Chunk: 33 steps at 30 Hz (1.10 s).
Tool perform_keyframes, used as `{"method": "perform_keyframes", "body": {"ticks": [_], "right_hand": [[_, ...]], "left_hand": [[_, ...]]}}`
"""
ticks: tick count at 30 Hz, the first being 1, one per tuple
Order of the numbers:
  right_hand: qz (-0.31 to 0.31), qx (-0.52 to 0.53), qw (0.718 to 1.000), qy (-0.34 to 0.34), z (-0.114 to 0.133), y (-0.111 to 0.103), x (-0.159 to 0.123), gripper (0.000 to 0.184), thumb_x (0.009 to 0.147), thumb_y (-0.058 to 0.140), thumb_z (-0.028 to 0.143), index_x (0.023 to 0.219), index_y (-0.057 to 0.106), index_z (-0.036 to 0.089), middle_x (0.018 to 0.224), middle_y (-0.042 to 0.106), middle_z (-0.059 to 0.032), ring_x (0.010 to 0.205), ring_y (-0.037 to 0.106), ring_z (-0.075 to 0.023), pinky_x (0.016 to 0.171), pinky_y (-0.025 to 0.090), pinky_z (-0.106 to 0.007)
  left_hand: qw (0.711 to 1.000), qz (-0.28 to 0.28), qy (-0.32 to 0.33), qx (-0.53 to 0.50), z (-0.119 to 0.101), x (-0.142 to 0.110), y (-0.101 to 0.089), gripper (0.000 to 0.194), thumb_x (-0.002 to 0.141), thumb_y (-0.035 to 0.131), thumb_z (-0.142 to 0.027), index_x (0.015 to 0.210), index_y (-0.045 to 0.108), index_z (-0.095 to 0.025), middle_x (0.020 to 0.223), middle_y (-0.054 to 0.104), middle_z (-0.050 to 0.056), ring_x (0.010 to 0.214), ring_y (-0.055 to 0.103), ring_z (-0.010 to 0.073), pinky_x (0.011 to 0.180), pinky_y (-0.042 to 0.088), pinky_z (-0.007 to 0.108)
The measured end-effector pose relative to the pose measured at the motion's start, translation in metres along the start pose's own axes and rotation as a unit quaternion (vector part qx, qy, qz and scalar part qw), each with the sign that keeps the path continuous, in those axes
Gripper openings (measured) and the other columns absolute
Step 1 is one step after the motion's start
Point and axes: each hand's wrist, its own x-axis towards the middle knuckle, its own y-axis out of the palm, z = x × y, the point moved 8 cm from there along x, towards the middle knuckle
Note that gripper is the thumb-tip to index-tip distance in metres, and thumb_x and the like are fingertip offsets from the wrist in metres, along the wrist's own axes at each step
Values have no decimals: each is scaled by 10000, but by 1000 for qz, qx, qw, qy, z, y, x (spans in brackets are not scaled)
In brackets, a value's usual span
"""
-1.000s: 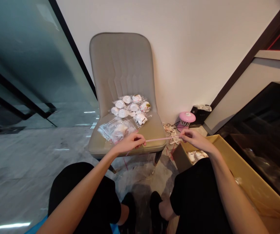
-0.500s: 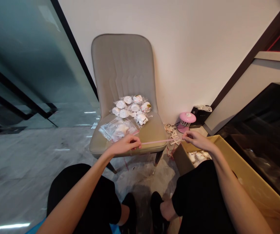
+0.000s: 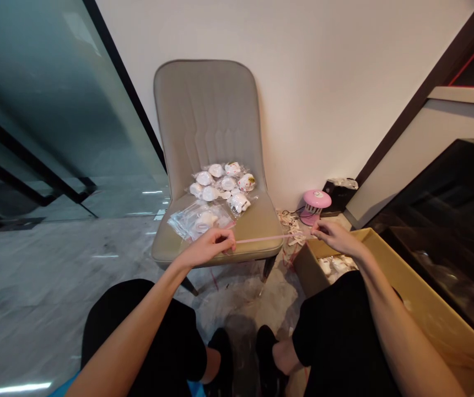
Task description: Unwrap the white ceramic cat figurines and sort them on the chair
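Box (image 3: 410, 281) crowding your right side, bagged pieces (image 3: 228, 183) heaped on the chair (image 3: 262, 220)! Your left hand (image 3: 214, 244) and right hand (image 3: 331, 234) pinch closed on the strip (image 3: 262, 239), thin, pale pink, straight, by the chair's front edge.

Packets (image 3: 227, 183) on 1 chair (image 3: 208, 105), bags (image 3: 180, 221) before them, strip (image 3: 262, 239) in front, box (image 3: 421, 292) at right, perhaps more packets (image 3: 336, 267) inside.

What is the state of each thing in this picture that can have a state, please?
Left hand, closed on the pink strip
Right hand, closed on the same strip
Pink strip, stretched out between both hands
Chair, upright
Bagged white pieces, grouped on the chair
Flat clear bags, overlapping on the chair
Cardboard box, open at the top
Pink device, upright
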Motion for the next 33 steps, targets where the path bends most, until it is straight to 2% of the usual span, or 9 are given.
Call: {"method": "perform_keyframes", "body": {"ticks": [9,16,19,22,25,28,33], "right_hand": [[-42,-14,999,-5,5,-5,-2,300,939,516,450,827,620,192,763,654,-37,696,554,-193,640,386,-292],[-43,-5,999,-5,-2,-6,-5,320,945,518,471,822,615,192,762,643,-34,709,558,-194,658,392,-293],[-16,39,999,1,-2,1,-5,363,931,537,521,809,617,189,754,621,-21,707,549,-183,657,401,-287],[25,84,996,12,3,8,-3,414,904,559,578,802,635,184,737,605,-10,685,533,-169,643,403,-280],[7,100,995,18,4,1,3,429,880,576,600,793,643,185,725,608,-9,680,537,-167,647,411,-283],[-27,93,994,44,-12,-12,9,429,846,590,607,771,635,187,694,605,-9,656,540,-168,624,419,-285],[-135,4,975,175,-75,-50,14,327,801,579,487,798,683,177,664,663,-50,631,600,-202,607,433,-306]], "left_hand": [[1000,-13,5,-7,1,0,-5,321,923,531,-419,741,611,-168,741,591,0,705,533,121,708,440,252],[1000,-14,8,-3,1,-2,-10,325,928,531,-420,739,609,-167,770,615,3,705,527,117,697,420,242],[1000,-6,-5,18,5,-2,-8,351,931,517,-450,758,631,-167,744,606,4,694,526,124,687,413,245],[999,-26,-21,41,11,-1,-7,393,938,489,-484,813,678,-162,711,598,9,674,526,134,649,401,248],[997,-41,-29,61,16,0,-7,393,928,500,-489,875,718,-167,701,607,12,669,536,143,621,386,244],[995,-49,-28,86,22,0,-8,368,914,523,-469,873,737,-172,707,632,15,669,548,147,616,381,245],[987,-81,-26,135,29,-2,-17,343,917,523,-426,854,743,-170,712,654,14,660,542,148,608,357,248]]}}
